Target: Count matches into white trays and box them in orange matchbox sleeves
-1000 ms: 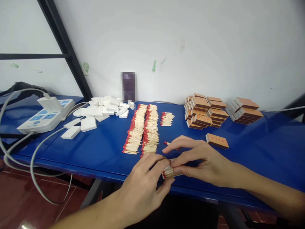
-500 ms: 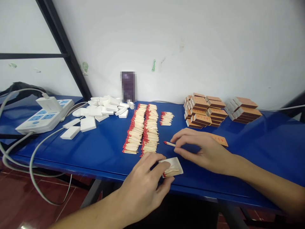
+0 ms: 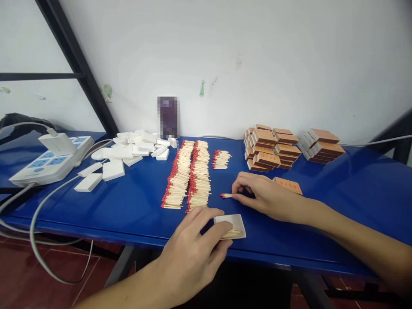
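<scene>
My left hand [image 3: 196, 242] grips a small white matchbox tray [image 3: 239, 219] at the table's front edge. A few matches lie inside it, partly covered by my thumb. Just behind and to the right, my right hand [image 3: 262, 195] has its thumb and fingertips closed on the pale ends of matches [image 3: 227, 195], red heads pointing left; how many is unclear. Two long rows of red-headed matches, the left row [image 3: 178, 176] and the right row [image 3: 199, 176], stretch away beyond my left hand. Farther back sits a small group of matches [image 3: 221, 159]. An orange matchbox sleeve [image 3: 289, 185] lies behind my right wrist.
Stacked orange matchboxes [image 3: 265, 148] stand at the back right, beside a second stack [image 3: 325, 146]. White trays [image 3: 135, 146] are heaped at the back left. A power strip [image 3: 53, 161] with cables sits far left. A pixelated dark object [image 3: 169, 116] leans on the wall.
My right fingers have closed in around the matches and bunched together. My left thumb has shifted slightly over the tray, which stays in my grip. The whole view has moved a little.
</scene>
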`<state>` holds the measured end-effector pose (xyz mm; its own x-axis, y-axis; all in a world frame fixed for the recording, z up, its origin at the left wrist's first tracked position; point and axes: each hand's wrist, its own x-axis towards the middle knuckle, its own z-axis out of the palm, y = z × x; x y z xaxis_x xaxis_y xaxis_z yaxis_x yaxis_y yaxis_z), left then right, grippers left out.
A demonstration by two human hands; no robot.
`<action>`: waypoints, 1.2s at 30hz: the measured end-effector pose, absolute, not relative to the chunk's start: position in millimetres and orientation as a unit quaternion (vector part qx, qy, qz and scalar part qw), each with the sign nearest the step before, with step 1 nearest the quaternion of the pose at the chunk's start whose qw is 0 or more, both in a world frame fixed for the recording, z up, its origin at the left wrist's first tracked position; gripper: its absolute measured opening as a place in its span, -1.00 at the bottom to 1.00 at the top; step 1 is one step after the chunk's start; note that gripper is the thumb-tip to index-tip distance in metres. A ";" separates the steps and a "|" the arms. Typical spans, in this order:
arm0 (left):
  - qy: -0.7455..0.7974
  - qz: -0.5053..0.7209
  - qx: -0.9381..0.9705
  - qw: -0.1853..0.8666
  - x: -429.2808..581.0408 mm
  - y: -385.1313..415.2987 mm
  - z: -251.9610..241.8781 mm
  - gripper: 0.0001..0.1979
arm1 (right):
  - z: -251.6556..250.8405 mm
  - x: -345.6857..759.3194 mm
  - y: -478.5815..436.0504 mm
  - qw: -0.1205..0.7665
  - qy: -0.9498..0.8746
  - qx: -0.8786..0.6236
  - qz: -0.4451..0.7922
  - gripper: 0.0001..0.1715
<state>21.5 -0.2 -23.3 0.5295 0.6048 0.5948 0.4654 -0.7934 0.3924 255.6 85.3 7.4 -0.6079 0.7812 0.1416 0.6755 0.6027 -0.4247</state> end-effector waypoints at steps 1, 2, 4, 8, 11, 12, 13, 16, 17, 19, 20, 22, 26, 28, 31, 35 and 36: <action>0.310 0.380 0.867 0.091 21.6 0.2 -23.8 -0.76 | 6.9 257.5 85.4 0.151 -0.882 -0.413 0.170 -0.82; 0.311 0.385 0.864 0.089 21.9 0.6 -24.4 -0.75 | 6.1 259.4 85.6 0.144 -0.882 -0.414 0.175 -0.83; 0.316 0.390 0.861 0.086 22.6 1.6 -25.8 -0.75 | 4.3 262.6 86.3 0.133 -0.882 -0.414 0.181 -0.82; 0.325 0.397 0.854 0.086 24.5 3.1 -27.5 -0.74 | 2.0 264.7 86.0 0.127 -0.885 -0.413 0.173 -0.82; 0.331 0.400 0.850 0.091 25.2 2.8 -27.7 -0.75 | 2.5 263.3 83.6 0.126 -0.895 -0.405 0.140 -0.82; 0.333 0.399 0.849 0.094 25.2 2.5 -27.6 -0.75 | 3.0 262.5 82.4 0.119 -0.899 -0.403 0.122 -0.81; 0.334 0.399 0.849 0.096 25.3 2.1 -27.5 -0.74 | 3.6 261.8 81.3 0.107 -0.903 -0.403 0.104 -0.80; 0.335 0.396 0.849 0.100 25.4 0.9 -26.4 -0.73 | 5.5 260.0 78.9 0.071 -0.904 -0.416 0.071 -0.78; 0.335 0.395 0.849 0.102 25.4 0.6 -25.9 -0.72 | 6.2 260.0 78.7 0.067 -0.902 -0.419 0.074 -0.77; 0.340 0.390 0.849 0.108 25.1 0.1 -24.8 -0.68 | 9.1 260.7 78.6 0.073 -0.900 -0.419 0.096 -0.77; 0.344 0.385 0.849 0.113 24.7 -0.1 -24.4 -0.64 | 11.5 261.4 78.4 0.078 -0.900 -0.415 0.110 -0.76; 0.356 0.376 0.847 0.124 23.5 0.0 -24.6 -0.54 | 19.1 262.4 76.1 0.083 -0.898 -0.409 0.137 -0.73; 0.378 0.369 0.834 0.160 21.0 1.0 -27.7 -0.36 | 38.4 258.0 61.9 0.075 -0.896 -0.395 0.186 -0.73; 0.381 0.373 0.827 0.178 20.6 0.9 -28.8 -0.32 | 44.4 252.1 52.0 0.062 -0.905 -0.365 0.210 -0.74; 0.377 0.376 0.827 0.178 21.2 -0.2 -26.9 -0.37 | 44.8 242.1 39.5 0.038 -0.927 -0.320 0.192 -0.78; 0.364 0.348 0.844 0.184 21.8 -0.8 -19.0 -0.61 | 39.4 232.2 31.6 0.021 -0.950 -0.294 0.103 -0.78; 0.361 0.339 0.848 0.190 21.7 -0.6 -17.1 -0.67 | 39.2 230.7 30.7 0.017 -0.950 -0.294 0.101 -0.77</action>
<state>21.7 -0.6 -17.1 0.5091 0.7409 0.4381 0.4831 -0.6672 0.5670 230.7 30.7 39.2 -0.8263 0.5625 -0.0277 0.5558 0.8065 -0.2016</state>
